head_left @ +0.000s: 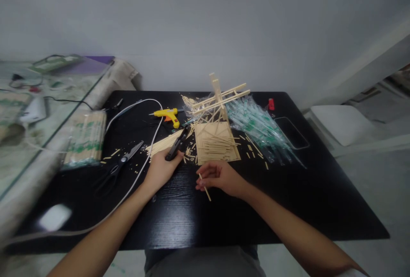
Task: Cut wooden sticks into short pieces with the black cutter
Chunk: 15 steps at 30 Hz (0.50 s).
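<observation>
My left hand [162, 167] is closed around a black-handled tool [176, 145] whose exact kind I cannot make out; it points away over a bundle of loose wooden sticks [163, 142]. Between the fingers of my right hand [224, 178] is a short thin wooden stick [206, 191], slanting down toward the table's front. Just beyond that hand lies a flat base of wooden sticks [216, 144]. A frame of crossed sticks [219, 97] rises at the base's back, with one upright and a long ladder-like beam across it.
A yellow glue gun [169, 114] lies behind my left hand. Scissors [123, 164] and a white cable [141, 174] are to the left, near a packed stick bundle [86, 136]. Green-and-clear plastic packets [256, 123], a phone-like slab [291, 132] and stick offcuts [253, 151] lie right.
</observation>
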Each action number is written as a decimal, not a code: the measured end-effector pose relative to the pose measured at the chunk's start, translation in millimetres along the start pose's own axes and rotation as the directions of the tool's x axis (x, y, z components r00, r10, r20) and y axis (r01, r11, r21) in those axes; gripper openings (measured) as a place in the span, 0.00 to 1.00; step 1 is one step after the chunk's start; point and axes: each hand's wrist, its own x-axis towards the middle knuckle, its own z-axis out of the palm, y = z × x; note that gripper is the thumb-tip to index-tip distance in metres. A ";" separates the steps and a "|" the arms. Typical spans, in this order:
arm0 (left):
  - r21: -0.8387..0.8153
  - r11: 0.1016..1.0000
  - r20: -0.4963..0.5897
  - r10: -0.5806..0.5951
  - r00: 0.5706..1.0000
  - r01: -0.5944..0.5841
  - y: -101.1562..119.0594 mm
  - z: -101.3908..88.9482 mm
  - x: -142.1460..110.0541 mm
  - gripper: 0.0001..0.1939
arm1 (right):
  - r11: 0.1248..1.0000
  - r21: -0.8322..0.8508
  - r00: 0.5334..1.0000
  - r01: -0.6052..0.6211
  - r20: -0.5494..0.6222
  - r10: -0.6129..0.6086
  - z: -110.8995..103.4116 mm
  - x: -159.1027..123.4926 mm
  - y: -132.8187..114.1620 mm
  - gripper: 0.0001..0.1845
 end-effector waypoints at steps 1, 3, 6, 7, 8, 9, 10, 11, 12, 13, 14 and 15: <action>0.007 1.000 0.005 -0.004 1.000 0.004 -1.0 0.5 0.2 0.17 | 1.000 0.004 1.000 -0.003 0.000 0.003 -0.2 0.0 0.1 0.23; 0.013 1.000 0.013 -0.007 1.000 0.007 -2.3 1.7 0.1 0.18 | 1.000 0.008 1.000 -0.001 -0.001 0.001 -0.4 -0.3 -0.3 0.23; 0.011 1.000 0.022 -0.013 1.000 0.013 -3.1 2.4 -0.2 0.19 | 1.000 0.003 1.000 0.005 -0.002 -0.005 0.1 -1.4 -3.0 0.22; 0.010 1.000 0.022 -0.016 1.000 0.016 -3.0 2.3 -0.4 0.19 | 1.000 -0.002 1.000 0.007 -0.003 -0.007 0.4 -1.7 -4.3 0.22; 0.009 1.000 0.023 -0.018 1.000 0.018 -2.8 2.1 -0.5 0.19 | 1.000 -0.008 1.000 0.009 -0.004 -0.009 0.7 -2.1 -5.5 0.22; 0.008 1.000 0.025 -0.016 1.000 0.015 -2.4 1.8 -0.8 0.18 | 1.000 -0.013 1.000 0.013 -0.008 -0.013 1.0 -2.3 -6.7 0.23; 0.009 1.000 0.028 -0.010 1.000 0.010 -1.8 1.5 -1.2 0.18 | 1.000 -0.018 1.000 0.019 -0.012 -0.019 1.2 -2.4 -7.7 0.23; 0.011 1.000 0.029 -0.002 1.000 0.002 -1.1 1.2 -1.8 0.18 | 0.999 -0.022 1.000 0.026 -0.016 -0.026 1.3 -2.4 -8.4 0.23; 0.015 1.000 0.032 0.008 0.999 -0.008 -0.3 1.0 -2.5 0.18 | 0.999 -0.025 0.999 0.034 -0.021 -0.034 1.2 -2.2 -8.8 0.23; 0.021 1.000 0.035 0.022 0.999 -0.023 0.5 0.7 -3.3 0.18 | 0.999 -0.028 0.999 0.043 -0.025 -0.043 1.1 -2.0 -8.9 0.23; 0.030 0.999 0.038 0.041 0.998 -0.042 1.4 0.6 -4.3 0.18 | 0.998 -0.031 0.998 0.051 -0.028 -0.052 0.8 -1.7 -8.8 0.22; 0.041 0.997 0.039 0.063 0.997 -0.065 2.2 0.4 -5.3 0.18 | 0.998 -0.034 0.998 0.059 -0.031 -0.060 0.5 -1.4 -8.5 0.22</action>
